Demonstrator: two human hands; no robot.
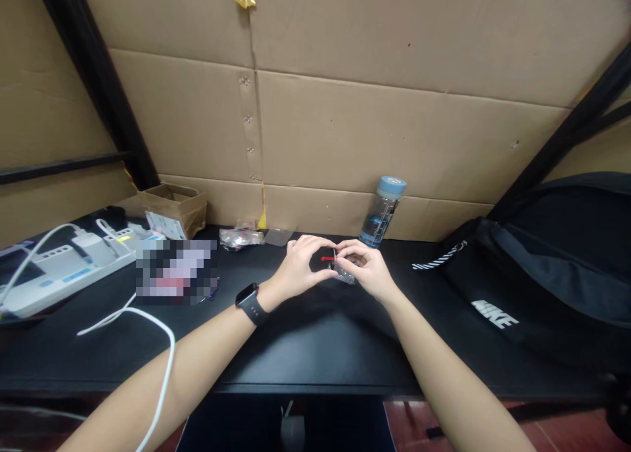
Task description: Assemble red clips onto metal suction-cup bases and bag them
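Note:
A small clear plastic bag (pixel 346 276) is between my two hands above the black table, with a small red piece (pixel 327 259) showing at its left side. My right hand (pixel 365 268) pinches the bag with thumb and fingers. My left hand (pixel 302 263) is curved into a C, its thumb and index fingertips meeting the bag's edge from the left. What else the bag holds is partly hidden by my fingers. A dark smartwatch (pixel 251 303) is on my left wrist.
A water bottle (pixel 382 213) with a blue lid stands behind my right hand. Plastic packets (pixel 241 236) and a cardboard box (pixel 177 205) are back left. White power strips (pixel 73 268) and a white cable (pixel 165 366) lie left. A black backpack (pixel 552 274) occupies the right.

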